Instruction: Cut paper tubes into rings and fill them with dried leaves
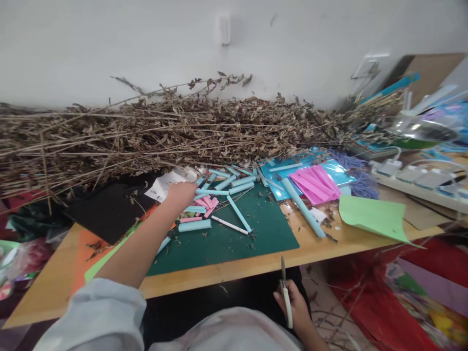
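Observation:
My left hand (181, 195) reaches over the desk to the left part of a loose heap of light-blue paper tubes (243, 187). Its fingers point away and are mostly hidden, so any hold on a tube is unclear. A crumpled white paper (164, 185) lies beside it, and small pink paper pieces (207, 204) are just to its right. Down in front of the desk edge, my right hand (298, 304) is closed around white-handled scissors (285, 292), blades upward. A dark green sheet (234, 243) lies under the tubes, with a thin white stick (229, 224) on it.
Dried leafy stems (204, 126) are piled along the wall. Pink crepe paper (316, 184) rests on a blue packet (340, 176). A long blue tube (302, 207), green paper (373, 214) and a power strip (420, 183) are at right. Black paper (109, 207) is at left.

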### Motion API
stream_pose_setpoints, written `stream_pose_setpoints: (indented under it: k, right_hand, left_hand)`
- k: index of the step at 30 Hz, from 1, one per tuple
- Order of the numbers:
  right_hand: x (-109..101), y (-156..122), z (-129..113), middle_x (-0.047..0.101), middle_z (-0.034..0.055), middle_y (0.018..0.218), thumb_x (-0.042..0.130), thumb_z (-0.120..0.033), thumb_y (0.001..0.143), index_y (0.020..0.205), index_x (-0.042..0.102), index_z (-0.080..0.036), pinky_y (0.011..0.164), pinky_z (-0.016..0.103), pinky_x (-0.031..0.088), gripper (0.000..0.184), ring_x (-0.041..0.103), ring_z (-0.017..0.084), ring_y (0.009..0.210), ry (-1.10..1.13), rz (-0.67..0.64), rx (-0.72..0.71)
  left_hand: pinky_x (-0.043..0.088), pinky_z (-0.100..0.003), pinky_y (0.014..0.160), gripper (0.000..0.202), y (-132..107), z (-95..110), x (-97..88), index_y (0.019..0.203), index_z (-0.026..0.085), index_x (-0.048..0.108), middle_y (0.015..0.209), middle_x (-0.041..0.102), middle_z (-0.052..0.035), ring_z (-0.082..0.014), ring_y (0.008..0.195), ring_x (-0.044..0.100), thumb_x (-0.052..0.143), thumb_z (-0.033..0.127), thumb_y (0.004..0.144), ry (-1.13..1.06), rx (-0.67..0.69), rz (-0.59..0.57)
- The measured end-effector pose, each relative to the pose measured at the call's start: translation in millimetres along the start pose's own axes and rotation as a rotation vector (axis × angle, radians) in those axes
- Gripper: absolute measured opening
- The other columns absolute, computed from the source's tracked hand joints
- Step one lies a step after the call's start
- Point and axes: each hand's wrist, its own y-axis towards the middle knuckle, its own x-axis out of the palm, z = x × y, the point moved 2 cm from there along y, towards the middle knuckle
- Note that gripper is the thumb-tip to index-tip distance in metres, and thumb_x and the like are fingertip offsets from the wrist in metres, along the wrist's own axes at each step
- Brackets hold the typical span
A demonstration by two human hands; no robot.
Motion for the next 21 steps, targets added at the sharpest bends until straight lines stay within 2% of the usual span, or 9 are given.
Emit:
stream_pose_setpoints:
  k: [3,5,8,12,16,21]
  right_hand:
    - [-1.4,-1.3,-2.0,0.045,-0.0028,0.055,0.056,-0.045,0.065,0.063,0.042,-0.020,0.050,0.025,0.037,0.029,0.042,0.012,0.051,0.009,0.000,0.021]
    - [-2.0,-4.3,-6.7,0.043,-0.0034,0.055,0.055,-0.046,0.064,0.063,0.043,-0.020,0.049,0.024,0.036,0.030,0.041,0.012,0.051,0.026,-0.007,0.051]
    - [0.0,-12.6,-20.9,0.040,-0.0042,0.055,0.054,-0.046,0.065,0.063,0.042,-0.020,0.048,0.023,0.035,0.029,0.039,0.012,0.051,0.073,-0.105,0.084]
    - [4.6,-24.0,-53.3,0.043,-0.0034,0.060,0.058,-0.043,0.060,0.073,0.045,-0.021,0.052,0.024,0.036,0.029,0.040,0.013,0.054,0.043,-0.310,0.069]
    - [5.4,-24.6,-92.7,0.049,-0.0001,0.071,0.061,-0.040,0.058,0.088,0.046,-0.022,0.060,0.026,0.037,0.038,0.043,0.016,0.064,-0.048,-0.459,0.045]
    - [11.4,-19.9,-125.8,0.043,-0.0013,0.070,0.050,-0.039,0.071,0.085,0.042,-0.021,0.059,0.024,0.035,0.024,0.038,0.014,0.063,0.008,-0.706,0.043]
  left_hand:
    - [0.038,-0.033,0.068,0.031,-22.5,-4.4,-2.9,0.103,0.017,0.045,0.090,0.057,-0.0110,-0.0249,0.083,0.052,0.036,0.035,0.078,-0.108,-0.007,0.035]
    - [0.039,-0.030,0.065,0.041,-44.9,-1.0,4.2,0.107,0.017,0.039,0.085,0.056,-0.0081,-0.0218,0.077,0.052,0.036,0.046,0.077,-0.338,-0.043,0.037]
    - [0.038,-0.027,0.067,0.037,-82.1,17.1,28.3,0.103,0.017,0.036,0.084,0.052,-0.0041,-0.0164,0.074,0.049,0.026,0.046,0.081,-0.708,0.016,-0.040]
    - [0.037,-0.022,0.061,0.027,-120.1,47.3,63.3,0.088,0.017,0.042,0.073,0.046,0.0006,-0.0115,0.066,0.043,0.031,0.041,0.081,-0.973,0.115,-0.147]
    - [0.035,-0.020,0.060,0.026,-137.2,65.8,82.2,0.084,0.015,0.052,0.068,0.047,0.0015,-0.0107,0.064,0.042,0.041,0.038,0.077,-1.160,0.145,-0.195]
    - [0.037,-0.022,0.065,0.030,-145.3,72.2,84.5,0.088,0.015,0.058,0.072,0.054,-0.0004,-0.0130,0.069,0.046,0.043,0.039,0.076,-1.211,0.099,-0.149]
